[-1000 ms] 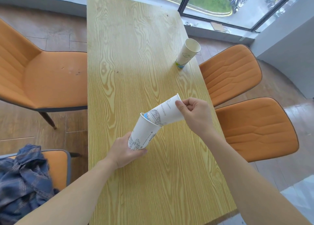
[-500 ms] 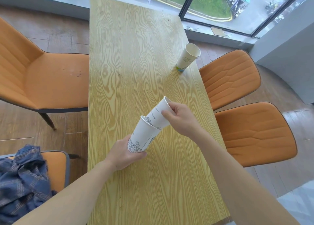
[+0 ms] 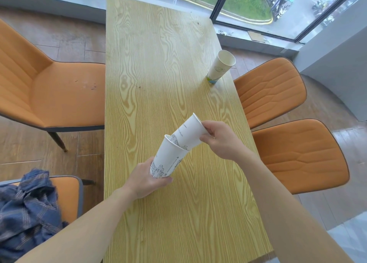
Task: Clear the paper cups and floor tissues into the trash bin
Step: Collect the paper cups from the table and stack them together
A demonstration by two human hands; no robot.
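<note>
Head view: left hand (image 3: pixel 146 180) grip clenched on outer cup (image 3: pixel 168 159), right hand (image 3: pixel 220 138) grip pinching inner cup (image 3: pixel 188 133), half nested, shared axis tilted up-right. Third cup (image 3: pixel 221 66) upright on surface (image 3: pixel 158 64), far right, right hand nearer.

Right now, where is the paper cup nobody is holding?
The white paper cup with green print stands upright near the wooden table's right edge, beside the orange chair.
</note>
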